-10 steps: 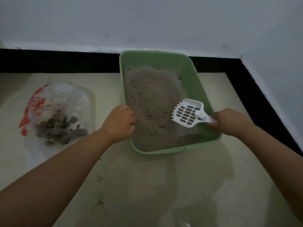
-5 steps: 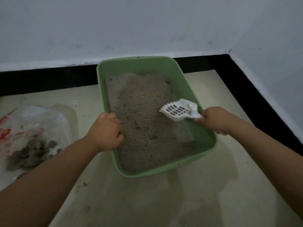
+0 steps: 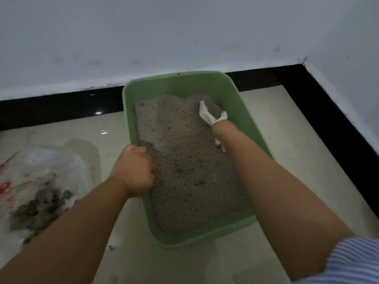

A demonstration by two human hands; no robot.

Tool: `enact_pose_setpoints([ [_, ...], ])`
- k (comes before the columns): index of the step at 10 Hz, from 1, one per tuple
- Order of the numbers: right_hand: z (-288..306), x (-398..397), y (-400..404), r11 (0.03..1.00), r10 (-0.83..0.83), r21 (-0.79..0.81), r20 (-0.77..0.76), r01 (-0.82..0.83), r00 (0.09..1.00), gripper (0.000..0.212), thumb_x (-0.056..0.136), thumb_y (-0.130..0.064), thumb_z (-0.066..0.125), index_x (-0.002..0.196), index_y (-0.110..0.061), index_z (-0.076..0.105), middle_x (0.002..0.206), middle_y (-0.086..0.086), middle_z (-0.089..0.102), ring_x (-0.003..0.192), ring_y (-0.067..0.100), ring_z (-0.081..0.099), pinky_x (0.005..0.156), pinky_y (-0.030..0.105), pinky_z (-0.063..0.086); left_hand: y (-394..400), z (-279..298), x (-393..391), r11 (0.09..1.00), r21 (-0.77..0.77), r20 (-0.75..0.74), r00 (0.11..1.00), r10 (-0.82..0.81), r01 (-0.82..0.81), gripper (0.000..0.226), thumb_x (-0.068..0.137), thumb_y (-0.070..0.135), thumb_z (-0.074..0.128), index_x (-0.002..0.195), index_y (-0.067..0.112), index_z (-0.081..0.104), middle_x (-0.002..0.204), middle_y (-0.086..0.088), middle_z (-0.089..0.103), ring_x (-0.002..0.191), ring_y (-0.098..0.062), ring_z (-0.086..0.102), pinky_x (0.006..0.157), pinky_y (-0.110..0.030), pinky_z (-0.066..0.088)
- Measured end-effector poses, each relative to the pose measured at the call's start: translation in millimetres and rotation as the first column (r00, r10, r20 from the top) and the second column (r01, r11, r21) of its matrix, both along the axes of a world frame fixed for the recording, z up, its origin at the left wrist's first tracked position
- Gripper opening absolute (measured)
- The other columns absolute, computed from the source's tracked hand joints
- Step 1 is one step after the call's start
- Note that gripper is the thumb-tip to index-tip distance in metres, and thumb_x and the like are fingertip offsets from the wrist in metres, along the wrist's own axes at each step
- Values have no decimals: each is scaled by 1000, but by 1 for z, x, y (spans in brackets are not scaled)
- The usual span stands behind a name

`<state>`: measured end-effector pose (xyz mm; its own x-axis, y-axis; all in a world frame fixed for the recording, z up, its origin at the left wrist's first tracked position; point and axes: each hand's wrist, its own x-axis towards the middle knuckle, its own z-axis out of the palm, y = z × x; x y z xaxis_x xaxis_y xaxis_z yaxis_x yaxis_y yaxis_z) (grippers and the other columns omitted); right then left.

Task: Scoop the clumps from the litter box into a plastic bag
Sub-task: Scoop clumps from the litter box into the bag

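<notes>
A green litter box [image 3: 180, 83] full of grey litter [image 3: 184, 160] stands on the floor near the wall. My left hand [image 3: 136, 171] grips the box's left rim, fingers curled over the edge. My right hand [image 3: 222, 131] reaches over the litter and holds the handle of a white slotted scoop [image 3: 208, 114]. The scoop's head is dug edge-on into the litter at the far right of the box. A clear plastic bag [image 3: 41, 181] with red print lies on the floor to the left, holding several dark clumps [image 3: 39, 210].
White walls meet in a corner at the upper right, with a black skirting band [image 3: 61, 107] along the floor. Pale glossy tiles [image 3: 287, 140] surround the box. A striped sleeve [image 3: 348, 261] shows at the lower right. Bits of spilled litter dot the floor near my left arm.
My right hand has pushed the scoop forward from above the box's right side and turned it down into the far litter. My left hand stays on the left rim. The view shifted right.
</notes>
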<state>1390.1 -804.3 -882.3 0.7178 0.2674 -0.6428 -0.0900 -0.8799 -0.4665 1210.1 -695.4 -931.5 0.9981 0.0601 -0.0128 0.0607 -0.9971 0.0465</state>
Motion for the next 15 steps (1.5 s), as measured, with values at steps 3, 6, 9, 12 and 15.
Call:
enact_pose_setpoints([
  [3,-33,9,15,999,-28,-31,188,35,982,42,99,-13,28,139,-2,35,138,20,46,125,32,46,101,38,39,0,0,-1,998,-2,-76,995,68,-69,51,67,27,20,81,20,68,80,5,60,93,-14,51,85,-24,19],
  [6,-57,21,-27,928,333,-323,508,-183,794,40,101,-27,31,113,3,54,116,21,60,105,34,58,78,37,45,-1,-2,1,990,27,-195,970,144,-142,53,65,26,22,89,19,69,92,4,66,101,-15,48,86,-23,14],
  [9,-61,26,-35,956,288,-195,485,-219,826,43,100,-29,35,109,7,56,110,24,62,100,35,59,68,32,39,-5,6,5,990,56,-205,969,135,-126,56,75,30,16,100,22,66,104,8,62,107,-12,43,95,-22,17],
  [12,-54,32,-33,981,192,-79,382,-175,904,44,99,-29,36,111,8,56,113,24,61,102,36,59,69,30,38,-9,13,5,984,65,-246,953,177,-166,62,67,31,15,98,19,67,101,3,62,105,-14,44,94,-25,20],
  [15,-63,24,-38,975,213,-60,509,-212,834,42,100,-30,34,106,7,54,106,24,62,93,35,60,64,30,36,-10,17,5,979,54,-285,937,202,-195,62,67,29,16,99,19,68,101,3,64,105,-15,45,91,-24,16],
])
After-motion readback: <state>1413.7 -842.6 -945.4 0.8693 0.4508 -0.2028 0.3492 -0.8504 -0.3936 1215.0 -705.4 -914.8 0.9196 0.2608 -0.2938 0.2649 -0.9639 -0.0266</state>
